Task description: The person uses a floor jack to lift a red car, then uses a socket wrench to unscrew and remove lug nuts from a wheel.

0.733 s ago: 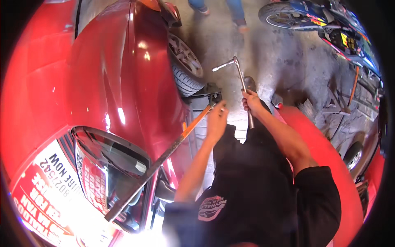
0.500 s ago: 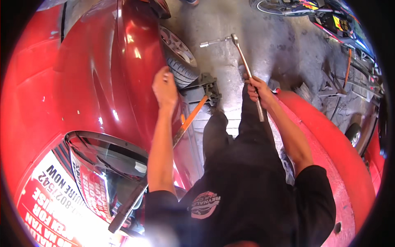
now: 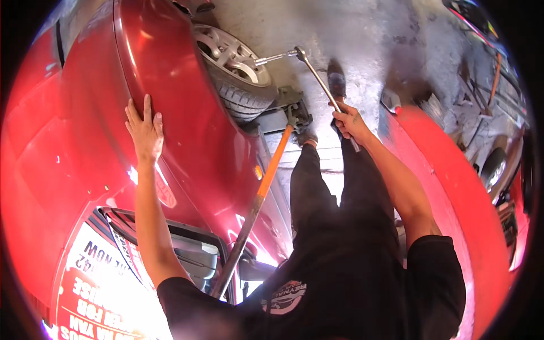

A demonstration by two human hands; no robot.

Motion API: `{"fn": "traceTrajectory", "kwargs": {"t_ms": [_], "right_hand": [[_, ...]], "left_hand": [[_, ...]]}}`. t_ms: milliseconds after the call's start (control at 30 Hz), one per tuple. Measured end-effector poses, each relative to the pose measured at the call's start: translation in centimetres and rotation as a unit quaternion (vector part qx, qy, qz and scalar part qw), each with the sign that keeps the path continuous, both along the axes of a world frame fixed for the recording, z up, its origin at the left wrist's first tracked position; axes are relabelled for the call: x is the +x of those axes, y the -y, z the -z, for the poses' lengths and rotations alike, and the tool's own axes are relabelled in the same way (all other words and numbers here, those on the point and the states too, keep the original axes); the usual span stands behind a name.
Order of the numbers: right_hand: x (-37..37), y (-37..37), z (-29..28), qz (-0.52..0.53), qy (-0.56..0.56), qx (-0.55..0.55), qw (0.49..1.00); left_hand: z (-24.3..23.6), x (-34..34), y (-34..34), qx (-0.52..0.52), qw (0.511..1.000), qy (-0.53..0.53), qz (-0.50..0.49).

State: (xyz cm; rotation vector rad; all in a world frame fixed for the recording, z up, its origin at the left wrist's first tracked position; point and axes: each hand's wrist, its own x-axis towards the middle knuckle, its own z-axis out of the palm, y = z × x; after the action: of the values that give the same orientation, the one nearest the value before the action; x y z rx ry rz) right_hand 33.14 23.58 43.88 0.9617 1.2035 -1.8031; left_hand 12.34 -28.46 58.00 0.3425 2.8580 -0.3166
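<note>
My right hand (image 3: 351, 123) grips the handle of a long chrome ratchet wrench (image 3: 317, 78), its head pointing forward and away from me. From that head an extension bar with a socket (image 3: 275, 58) sticks out to the left. The socket's tip overlaps the spoked wheel (image 3: 218, 45) of a red car (image 3: 164, 73); whether it touches a nut there I cannot tell. Fingers spread, my left hand (image 3: 146, 131) lies flat on the car's front bodywork and holds nothing.
A floor jack (image 3: 296, 116) stands behind the wheel by the car's side, its orange-topped handle (image 3: 275, 158) slanting back toward me. Another red body panel (image 3: 447, 187) curves along my right. Metal stands (image 3: 481, 90) and a loose wheel (image 3: 494, 169) lie farther right.
My left hand has moved left and come down open on the car. The ratchet wrench, still in my right hand, has shifted left, bringing its socket to the wheel.
</note>
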Motion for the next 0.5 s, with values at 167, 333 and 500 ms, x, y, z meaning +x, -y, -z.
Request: {"fn": "traceTrajectory", "kwargs": {"t_ms": [167,333,500], "right_hand": [[-5.7,-0.1,5.6,-0.048,0.035,-0.010,0.998],[-12.2,3.2,11.5,-0.097,0.001,0.098,0.990],[-18.1,7.3,14.9,-0.149,-0.041,0.100,0.983]], "left_hand": [[0.7,-0.3,-0.9,0.112,0.992,-0.038,-0.042],[0.8,-0.9,-0.7,0.127,0.990,-0.036,-0.044],[1.0,-1.2,-0.5,0.138,0.989,-0.031,-0.040]]}}
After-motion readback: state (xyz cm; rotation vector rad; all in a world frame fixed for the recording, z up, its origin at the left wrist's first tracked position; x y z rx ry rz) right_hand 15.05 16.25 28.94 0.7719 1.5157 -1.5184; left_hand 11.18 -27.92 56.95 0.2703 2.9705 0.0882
